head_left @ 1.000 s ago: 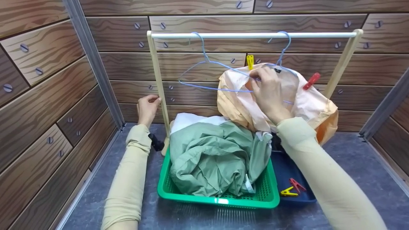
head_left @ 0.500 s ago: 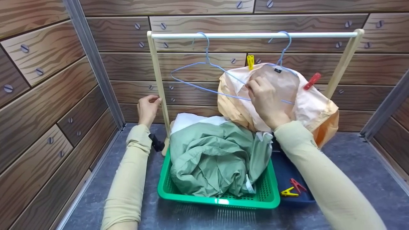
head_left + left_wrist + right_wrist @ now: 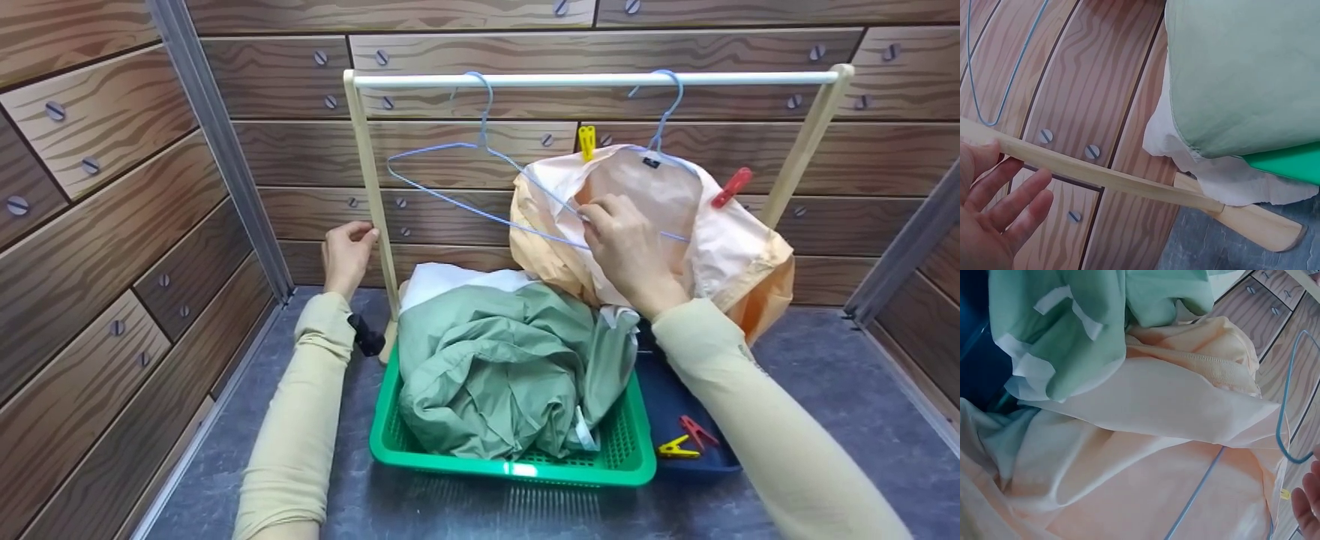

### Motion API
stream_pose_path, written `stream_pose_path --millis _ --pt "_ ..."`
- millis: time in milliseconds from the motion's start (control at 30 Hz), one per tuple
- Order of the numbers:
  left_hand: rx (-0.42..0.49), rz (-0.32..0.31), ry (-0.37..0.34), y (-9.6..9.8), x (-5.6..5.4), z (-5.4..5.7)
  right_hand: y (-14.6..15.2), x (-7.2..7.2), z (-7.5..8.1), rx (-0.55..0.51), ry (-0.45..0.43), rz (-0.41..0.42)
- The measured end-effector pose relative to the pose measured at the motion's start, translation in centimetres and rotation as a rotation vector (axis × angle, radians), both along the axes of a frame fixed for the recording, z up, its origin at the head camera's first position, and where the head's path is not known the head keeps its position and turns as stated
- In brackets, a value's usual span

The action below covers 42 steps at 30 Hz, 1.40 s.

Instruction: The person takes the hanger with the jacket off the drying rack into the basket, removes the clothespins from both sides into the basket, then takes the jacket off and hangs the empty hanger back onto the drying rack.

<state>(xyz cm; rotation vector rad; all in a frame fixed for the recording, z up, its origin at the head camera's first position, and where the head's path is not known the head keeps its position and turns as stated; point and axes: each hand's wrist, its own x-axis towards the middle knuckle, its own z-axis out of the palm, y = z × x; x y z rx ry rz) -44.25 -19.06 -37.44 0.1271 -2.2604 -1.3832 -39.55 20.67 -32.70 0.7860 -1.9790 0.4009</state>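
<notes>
My right hand [image 3: 628,247] pinches the right end of a blue wire hanger [image 3: 484,133], whose hook hangs on the white rail [image 3: 570,79]. The bare hanger stands turned, its left end pointing left. Behind it, a peach shirt [image 3: 724,262] hangs on a second blue hanger [image 3: 660,124], with a yellow clothespin [image 3: 587,142] and a red clothespin [image 3: 731,187] on its shoulders. My left hand [image 3: 346,255] holds the rack's left wooden post [image 3: 1072,166] between thumb and index finger, the other fingers loosely bent. In the right wrist view, only fingertips [image 3: 1310,492] show beside the hanger's end.
A green basket [image 3: 517,471] holds a crumpled green garment [image 3: 510,375] and a white cloth [image 3: 457,281] before the rack. To its right, a dark blue tray [image 3: 712,465] holds a yellow clothespin [image 3: 677,448] and a red clothespin [image 3: 697,433]. Wood-patterned walls [image 3: 285,150] surround the table.
My right hand has moved slightly down with the hanger's end, and the hanger has swung so its left end reaches farther left. My left hand stays at the post.
</notes>
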Motion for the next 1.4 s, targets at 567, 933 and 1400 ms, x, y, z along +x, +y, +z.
stream_pose_path --millis 567,933,1400 --pt "-0.224 -0.133 0.002 -0.8 2.1 -0.5 4.2 3.5 -3.8 -0.206 -0.172 -0.006" --pt "-0.218 -0.312 0.066 0.0 4.5 -2.6 7.1 5.9 -8.3 -0.243 -0.453 0.107" --pt "-0.454 -0.742 -0.276 2.4 4.3 -6.3 8.8 4.3 -12.2 0.004 -0.915 0.087"
